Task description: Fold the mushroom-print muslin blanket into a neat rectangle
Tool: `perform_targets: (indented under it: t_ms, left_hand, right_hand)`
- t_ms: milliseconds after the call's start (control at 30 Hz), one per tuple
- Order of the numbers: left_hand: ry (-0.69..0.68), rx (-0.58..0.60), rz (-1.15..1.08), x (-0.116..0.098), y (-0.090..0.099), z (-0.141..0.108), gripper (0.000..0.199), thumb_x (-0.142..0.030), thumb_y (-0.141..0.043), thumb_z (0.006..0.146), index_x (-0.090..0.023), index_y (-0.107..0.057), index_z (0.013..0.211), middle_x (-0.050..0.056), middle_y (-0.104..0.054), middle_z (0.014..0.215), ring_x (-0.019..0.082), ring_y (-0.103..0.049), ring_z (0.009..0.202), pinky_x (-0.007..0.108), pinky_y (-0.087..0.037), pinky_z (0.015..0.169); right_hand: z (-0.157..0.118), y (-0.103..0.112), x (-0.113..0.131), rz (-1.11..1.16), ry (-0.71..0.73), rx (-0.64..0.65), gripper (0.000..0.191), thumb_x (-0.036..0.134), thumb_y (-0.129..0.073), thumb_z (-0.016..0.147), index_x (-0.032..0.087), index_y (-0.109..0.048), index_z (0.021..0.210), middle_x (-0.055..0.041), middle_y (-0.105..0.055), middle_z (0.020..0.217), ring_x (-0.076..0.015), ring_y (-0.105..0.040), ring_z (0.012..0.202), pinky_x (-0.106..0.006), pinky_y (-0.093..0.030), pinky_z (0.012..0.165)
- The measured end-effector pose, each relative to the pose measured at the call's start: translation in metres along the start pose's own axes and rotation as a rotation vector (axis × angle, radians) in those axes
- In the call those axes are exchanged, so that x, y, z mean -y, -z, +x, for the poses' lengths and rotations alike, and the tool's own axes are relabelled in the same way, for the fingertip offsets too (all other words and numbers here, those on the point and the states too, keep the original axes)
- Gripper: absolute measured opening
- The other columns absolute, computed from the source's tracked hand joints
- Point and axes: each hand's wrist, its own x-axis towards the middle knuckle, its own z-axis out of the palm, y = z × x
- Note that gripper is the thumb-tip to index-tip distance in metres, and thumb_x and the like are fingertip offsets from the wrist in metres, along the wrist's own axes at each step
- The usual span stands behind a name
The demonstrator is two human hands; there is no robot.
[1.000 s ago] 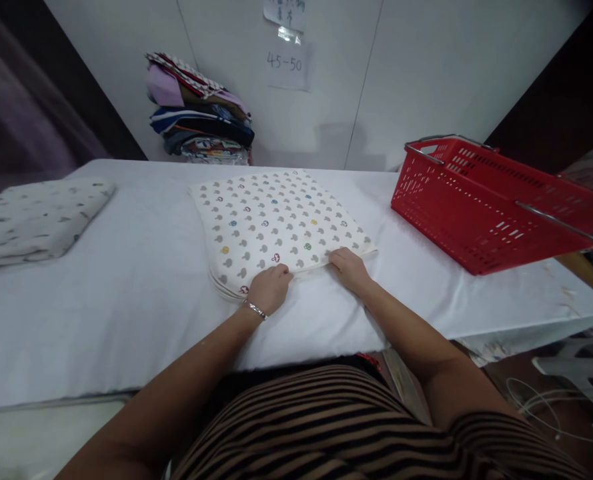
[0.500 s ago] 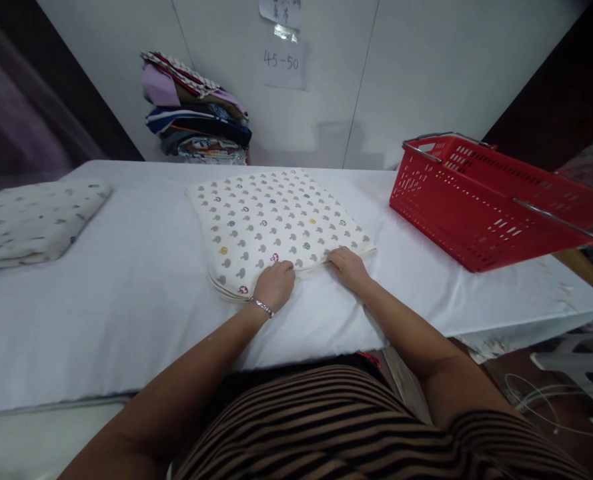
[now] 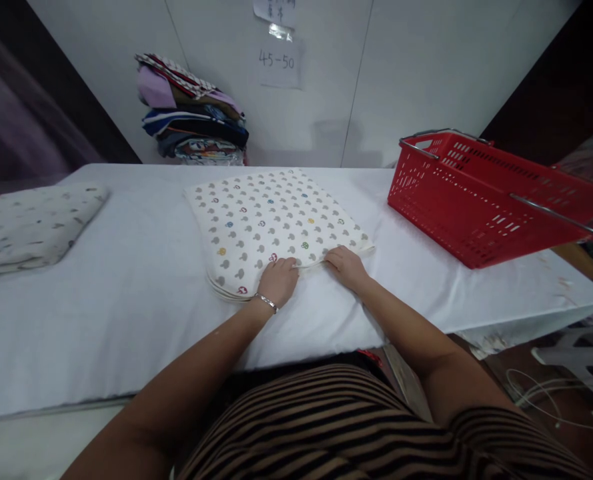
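Observation:
A folded white cloth [image 3: 276, 213] with small grey and coloured mushroom prints lies flat in several layers in front of me. My left hand [image 3: 279, 281], with a silver bracelet at the wrist, grips the near edge of this cloth, its fingers on top. A short way to the right, my right hand [image 3: 347, 268] holds the same edge near the right corner, fingers curled over it. Both thumbs are largely hidden. The layers fan out slightly at the near left corner.
The white-covered table [image 3: 141, 287] bears another folded printed cloth [image 3: 41, 223] at the left. A red basket [image 3: 481, 200] with metal handles stands at the right. Behind, a pile of folded clothes [image 3: 196, 120] rests near the wall, under a paper sign [image 3: 279, 61].
My left hand has shifted slightly right along the cloth's near edge, closer to my right hand. The right hand stays nearly in place. The view has tilted a little.

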Motion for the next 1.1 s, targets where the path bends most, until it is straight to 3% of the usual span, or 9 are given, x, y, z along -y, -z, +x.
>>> perform_targets:
  t_ms: [167,367,733,933,1100]
  left_hand:
    - [-0.085,-0.008,-0.011,-0.003,0.001,0.005,0.027,-0.011,-0.040,0.087,-0.016,-0.065,0.082,0.010,-0.061,0.114,0.025,-0.053,0.099,0.043,-0.041,0.084]
    - [-0.111,-0.086,-0.097,-0.008,0.013,-0.001,0.023,-0.011,-0.041,0.085,-0.016,-0.063,0.089,0.011,-0.059,0.117,0.024,-0.052,0.106,0.042,-0.041,0.088]
    - [0.079,-0.143,-0.320,-0.003,0.005,-0.001,0.012,-0.015,-0.042,0.083,-0.020,-0.053,0.080,0.008,-0.060,0.108,0.019,-0.057,0.092,0.034,-0.046,0.080]
    - [0.146,-0.158,-0.395,0.000,0.003,0.001,0.011,-0.015,-0.040,0.082,-0.021,-0.048,0.076,0.007,-0.059,0.104,0.019,-0.056,0.092,0.033,-0.046,0.080]
    - [0.159,-0.160,-0.418,0.001,0.001,0.003,0.012,-0.015,-0.040,0.083,-0.021,-0.046,0.074,0.007,-0.059,0.101,0.019,-0.056,0.093,0.033,-0.045,0.082]
  right_hand:
    - [0.000,-0.001,0.001,-0.021,0.001,-0.023,0.021,0.022,-0.044,0.093,0.021,-0.065,0.090,-0.0069,-0.065,0.092,-0.0211,-0.051,0.086,-0.032,-0.042,0.074]
    - [0.000,0.000,0.004,-0.011,-0.006,-0.034,0.020,0.020,-0.045,0.093,0.022,-0.066,0.093,-0.0073,-0.065,0.093,-0.0208,-0.051,0.087,-0.033,-0.043,0.075]
    - [-0.003,0.002,0.009,0.030,0.081,0.004,0.022,0.025,-0.043,0.093,0.020,-0.063,0.101,-0.0086,-0.064,0.098,-0.0212,-0.051,0.091,-0.035,-0.043,0.081]
    - [-0.002,0.004,0.014,0.025,0.032,-0.078,0.024,0.026,-0.043,0.094,0.021,-0.058,0.113,-0.0104,-0.060,0.115,-0.0230,-0.050,0.101,-0.039,-0.042,0.086]
    - [-0.001,0.002,0.015,-0.007,0.032,-0.083,0.019,0.024,-0.044,0.093,0.022,-0.062,0.098,-0.0091,-0.056,0.124,-0.0242,-0.048,0.109,-0.040,-0.042,0.087]
